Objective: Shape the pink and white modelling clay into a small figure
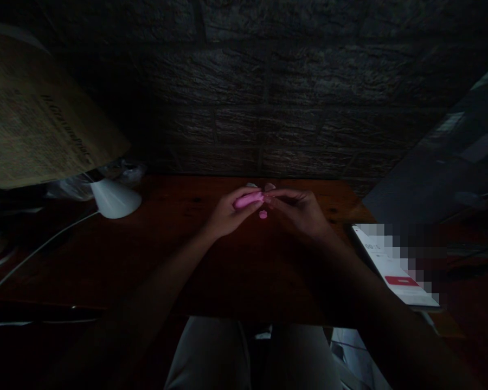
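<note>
In the middle of the head view my left hand (228,212) is closed around a smooth, elongated pink piece (246,201), which looks like soft clay, though the dim light hides its exact kind. Fingers of my right hand (299,208) pinch together at its right end. A small pink bit (263,214) lies on the table just below the fingertips. Behind the hands sit another pale pink piece (270,186) and a whitish item (251,184), both partly hidden.
The brown wooden table (179,271) meets a dark brick wall (236,86). On the left stands a white lamp (116,199) with a cord, under a newsprint-patterned paper shade (44,114). A lit tablet or phone (384,260) rests at the right edge, near a grey panel (431,157).
</note>
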